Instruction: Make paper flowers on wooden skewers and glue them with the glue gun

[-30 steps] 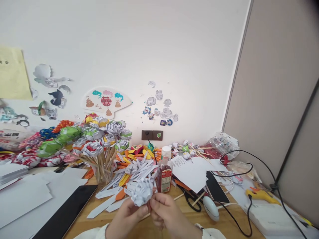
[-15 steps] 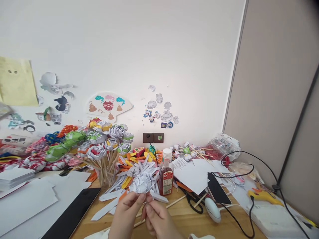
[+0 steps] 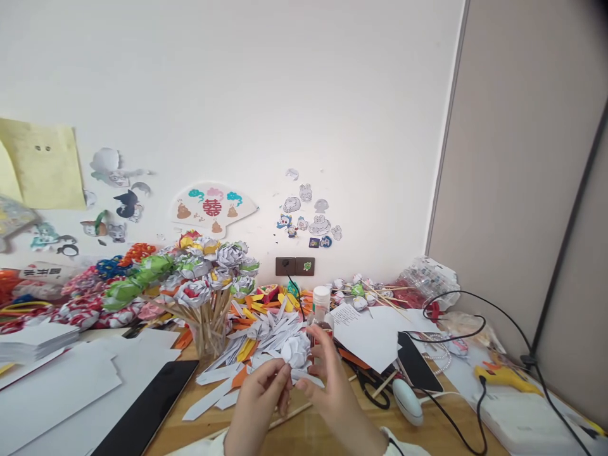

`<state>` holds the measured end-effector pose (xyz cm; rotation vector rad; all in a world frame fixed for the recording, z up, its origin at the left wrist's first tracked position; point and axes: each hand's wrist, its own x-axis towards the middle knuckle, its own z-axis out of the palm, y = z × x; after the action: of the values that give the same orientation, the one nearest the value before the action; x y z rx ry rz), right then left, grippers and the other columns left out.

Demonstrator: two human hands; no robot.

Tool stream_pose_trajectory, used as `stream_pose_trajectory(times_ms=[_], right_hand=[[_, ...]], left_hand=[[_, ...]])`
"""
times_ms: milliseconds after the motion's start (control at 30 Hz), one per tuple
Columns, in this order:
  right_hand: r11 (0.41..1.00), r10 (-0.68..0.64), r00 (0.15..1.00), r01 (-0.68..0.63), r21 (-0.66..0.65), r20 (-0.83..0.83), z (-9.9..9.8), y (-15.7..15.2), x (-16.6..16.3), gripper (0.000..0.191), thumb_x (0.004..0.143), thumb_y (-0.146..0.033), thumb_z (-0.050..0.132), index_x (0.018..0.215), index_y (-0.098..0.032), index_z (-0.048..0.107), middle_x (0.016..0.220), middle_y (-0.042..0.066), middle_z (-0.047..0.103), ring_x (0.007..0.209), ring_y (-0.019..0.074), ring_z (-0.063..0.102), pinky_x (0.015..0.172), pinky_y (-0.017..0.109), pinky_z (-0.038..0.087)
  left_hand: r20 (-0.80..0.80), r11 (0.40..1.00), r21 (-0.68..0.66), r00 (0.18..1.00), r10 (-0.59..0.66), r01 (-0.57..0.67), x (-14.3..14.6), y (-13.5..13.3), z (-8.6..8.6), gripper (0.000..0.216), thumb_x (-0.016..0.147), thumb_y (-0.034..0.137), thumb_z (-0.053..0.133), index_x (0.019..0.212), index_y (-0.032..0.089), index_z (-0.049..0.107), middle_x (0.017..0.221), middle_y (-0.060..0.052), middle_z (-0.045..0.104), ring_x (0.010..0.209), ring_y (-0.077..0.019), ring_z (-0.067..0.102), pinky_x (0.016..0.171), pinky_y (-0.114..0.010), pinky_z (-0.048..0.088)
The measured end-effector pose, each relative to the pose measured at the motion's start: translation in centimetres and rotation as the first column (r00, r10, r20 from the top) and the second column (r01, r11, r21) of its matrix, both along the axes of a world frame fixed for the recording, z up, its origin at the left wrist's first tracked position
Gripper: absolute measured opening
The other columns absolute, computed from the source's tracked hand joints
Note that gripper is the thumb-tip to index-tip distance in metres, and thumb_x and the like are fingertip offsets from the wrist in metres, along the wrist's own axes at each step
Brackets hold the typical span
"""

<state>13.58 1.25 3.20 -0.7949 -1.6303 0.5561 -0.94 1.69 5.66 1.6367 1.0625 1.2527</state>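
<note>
A white paper flower (image 3: 295, 350) stands just above my left hand (image 3: 261, 394), whose thumb and fingers are pinched at the flower's base. Beside its right edge, my right hand (image 3: 335, 387) is open, the thumb and fingers spread. I cannot tell whether the right fingertips touch the petals. A thin wooden stick (image 3: 297, 413) passes behind the hands; whether it joins the flower cannot be made out. Behind my right fingers stands a glass bottle with a white cap (image 3: 322, 296), its label mostly covered.
Folded paper strips (image 3: 209, 399) lie behind the hands. Paper flowers on sticks fill a clear holder (image 3: 209, 339). A black tablet-like slab (image 3: 147, 405) is left. To the right are scissors (image 3: 375, 387), a white oval device (image 3: 407, 402), a yellow glue gun (image 3: 508, 377) and black cables.
My right hand has let go at the flower's base, risen and spread open beside the bloom. The flower and my left hand have shifted right, and the view has turned slightly left.
</note>
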Motion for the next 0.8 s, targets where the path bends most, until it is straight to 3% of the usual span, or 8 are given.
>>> stream_pose_trajectory(times_ms=[100,200,433,633,700,800], right_hand=[[0.995,-0.080,0.983,0.069,0.070,0.167,0.5,-0.1,0.5,0.047,0.089,-0.035,0.049,0.133,-0.027,0.036,0.133,0.007,0.043,0.122,0.0213,0.040,0.097,0.033,0.038],[0.983,-0.159,0.961,0.131,0.131,0.228,0.8,-0.1,0.6,0.042,0.090,-0.029,0.047,0.131,-0.027,0.041,0.127,0.006,0.049,0.117,0.0200,0.046,0.095,0.031,0.040],[0.992,-0.109,0.971,0.093,0.083,0.211,1.5,-0.1,0.8,0.040,0.089,-0.029,0.047,0.129,-0.025,0.045,0.117,0.006,0.055,0.107,0.0184,0.052,0.091,0.029,0.042],[0.986,-0.157,0.979,0.148,0.078,0.131,1.1,0.9,1.7,0.039,0.089,-0.030,0.047,0.128,-0.023,0.046,0.119,0.008,0.053,0.110,0.0199,0.050,0.092,0.031,0.041],[0.988,-0.143,0.977,0.132,0.078,0.159,1.0,1.0,2.0,0.041,0.090,-0.031,0.047,0.130,-0.025,0.044,0.121,0.008,0.052,0.112,0.0201,0.048,0.093,0.033,0.040],[0.992,-0.115,0.971,0.100,0.079,0.209,1.2,0.9,2.2,0.042,0.090,-0.031,0.047,0.131,-0.026,0.042,0.121,0.008,0.051,0.111,0.0200,0.049,0.092,0.033,0.040]], left_hand=[[-0.049,1.000,0.010,0.999,0.004,-0.003,0.4,0.1,-0.6,0.045,0.073,0.060,0.047,0.051,0.022,0.045,0.038,0.010,0.031,0.035,-0.0090,0.029,0.038,-0.020,0.025],[-0.106,0.998,0.057,0.994,0.021,-0.015,0.4,-0.1,-0.6,0.043,0.074,0.054,0.049,0.047,0.021,0.046,0.044,0.007,0.037,0.043,-0.0115,0.036,0.046,-0.022,0.029],[-0.160,0.994,0.106,0.987,0.026,-0.009,0.3,-0.5,0.4,0.043,0.072,0.052,0.052,0.044,0.022,0.039,0.045,0.006,0.038,0.049,-0.0135,0.037,0.051,-0.023,0.030],[-0.126,0.994,-0.015,0.986,-0.111,0.110,0.6,0.1,-0.4,0.047,0.075,0.063,0.042,0.070,0.019,0.058,0.044,0.009,0.037,0.034,-0.0084,0.027,0.035,-0.020,0.024],[-0.122,0.994,-0.007,0.986,-0.112,0.112,0.5,0.3,-0.6,0.047,0.074,0.062,0.044,0.075,0.018,0.060,0.043,0.010,0.034,0.034,-0.0085,0.027,0.035,-0.019,0.024],[-0.136,0.995,0.058,0.988,-0.074,0.083,0.1,0.3,-0.4,0.036,0.075,0.053,0.050,0.070,0.019,0.061,0.050,0.006,0.044,0.045,-0.0118,0.040,0.045,-0.021,0.035]])
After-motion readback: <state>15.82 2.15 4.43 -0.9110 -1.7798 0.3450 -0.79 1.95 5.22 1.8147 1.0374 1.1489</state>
